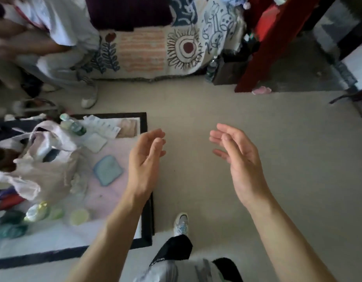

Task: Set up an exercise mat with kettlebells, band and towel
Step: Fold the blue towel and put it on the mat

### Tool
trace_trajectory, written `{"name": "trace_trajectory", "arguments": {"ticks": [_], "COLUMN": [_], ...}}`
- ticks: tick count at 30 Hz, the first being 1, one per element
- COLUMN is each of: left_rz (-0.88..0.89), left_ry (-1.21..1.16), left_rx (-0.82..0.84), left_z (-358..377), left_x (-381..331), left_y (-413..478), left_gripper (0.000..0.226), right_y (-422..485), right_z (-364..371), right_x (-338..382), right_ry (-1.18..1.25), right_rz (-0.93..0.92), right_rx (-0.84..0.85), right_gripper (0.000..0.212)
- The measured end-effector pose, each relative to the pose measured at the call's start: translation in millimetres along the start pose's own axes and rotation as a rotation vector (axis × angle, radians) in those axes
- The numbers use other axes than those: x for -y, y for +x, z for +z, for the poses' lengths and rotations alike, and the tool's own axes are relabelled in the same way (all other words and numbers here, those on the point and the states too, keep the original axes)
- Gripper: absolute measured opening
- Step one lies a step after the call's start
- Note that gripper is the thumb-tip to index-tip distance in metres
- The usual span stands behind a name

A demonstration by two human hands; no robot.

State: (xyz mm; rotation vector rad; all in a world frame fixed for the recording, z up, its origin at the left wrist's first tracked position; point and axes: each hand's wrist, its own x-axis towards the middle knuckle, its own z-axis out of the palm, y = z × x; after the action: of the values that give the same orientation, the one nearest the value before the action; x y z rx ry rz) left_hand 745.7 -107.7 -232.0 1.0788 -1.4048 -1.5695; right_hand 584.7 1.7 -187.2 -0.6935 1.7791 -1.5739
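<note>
Left hand: my left hand (144, 159) is held out over the floor, fingers loosely spread and curled, palm turned inward, gripping nothing.
Right hand: my right hand (240, 157) mirrors it, open and empty, palm facing the left one, a clear gap between them.
Floor: bare pale carpet (288, 149) lies under and ahead of both palms.
Rug: a black-bordered rug (143, 123) lies just left of my left wrist.
Towel: a small blue folded cloth (108, 169) rests on that rug, near my left hand; whether it is the towel I cannot tell.
Bag: a pale tote bag (46, 159) sits further left.
Foot: my shoe (181, 223) is below, between my forearms.
</note>
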Motion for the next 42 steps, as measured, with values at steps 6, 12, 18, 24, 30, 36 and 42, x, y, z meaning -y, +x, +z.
{"name": "trace_trajectory", "arguments": {"ticks": [6,12,18,24,30,36,42], "left_rz": [-0.070,-0.205,-0.353,-0.495,-0.538,-0.664,-0.847], "left_ry": [0.086,0.168,0.265,0.223,0.087,0.032,0.000], "left_rx": [-0.320,-0.616,-0.803,-1.022,-1.151,-1.200,-1.139], "left_z": [-57,-93,-87,-94,-119,-153,-190], "left_x": [13,52,64,110,203,330,446], "left_y": [8,9,16,45,82,119,139], "left_gripper": [0.027,0.022,0.025,0.028,0.024,0.028,0.061], "right_y": [60,103,182,220,219,216,233], "right_z": [79,127,187,267,325,356,395], "right_x": [-14,-40,-64,-115,-219,-355,-459], "right_ry": [-0.024,-0.091,-0.118,-0.231,-0.364,-0.594,-0.846], "right_rz": [0.053,0.097,0.218,0.218,0.284,0.291,0.177], "right_rx": [0.366,0.684,0.840,1.070,1.113,1.039,0.997], "right_gripper": [0.043,0.033,0.041,0.044,0.024,0.014,0.040]}}
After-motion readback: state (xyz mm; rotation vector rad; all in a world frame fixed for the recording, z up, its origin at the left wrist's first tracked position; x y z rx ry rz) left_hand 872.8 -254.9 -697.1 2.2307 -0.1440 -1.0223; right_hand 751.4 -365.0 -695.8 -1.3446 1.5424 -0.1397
